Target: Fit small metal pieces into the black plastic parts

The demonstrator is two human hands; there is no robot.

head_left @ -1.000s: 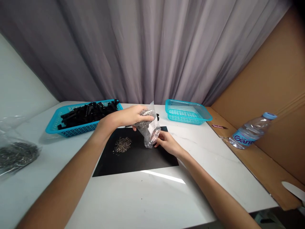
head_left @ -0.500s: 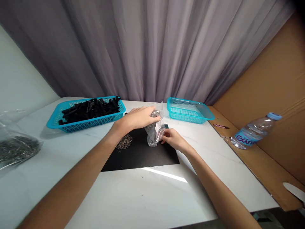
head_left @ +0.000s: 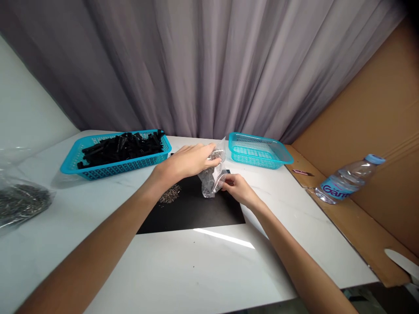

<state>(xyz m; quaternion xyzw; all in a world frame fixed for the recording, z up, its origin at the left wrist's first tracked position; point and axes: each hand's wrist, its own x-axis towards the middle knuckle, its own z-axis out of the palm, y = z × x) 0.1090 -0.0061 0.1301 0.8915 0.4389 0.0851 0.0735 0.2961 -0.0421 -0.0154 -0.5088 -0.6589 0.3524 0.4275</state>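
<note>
A clear plastic bag (head_left: 209,183) with small metal pieces in its upper part is tilted over a black mat (head_left: 196,213). My left hand (head_left: 196,160) is closed around the bag's upper, filled part. At the bag's lower right edge, my right hand (head_left: 236,186) pinches the plastic between thumb and fingers. A pile of small metal pieces (head_left: 170,194) lies on the mat, below my left wrist. The pieces are too small to tell their exact kind.
A blue basket (head_left: 131,161) of black pieces stands back left; another blue basket (head_left: 258,161) is back right. A larger clear bag (head_left: 26,200) of metal pieces lies far left. On the right are a water bottle (head_left: 348,181) and a pink cutter (head_left: 301,172).
The view has shifted very slightly. Both hands keep their hold on the bag, and my right hand has risen a little along its edge.
</note>
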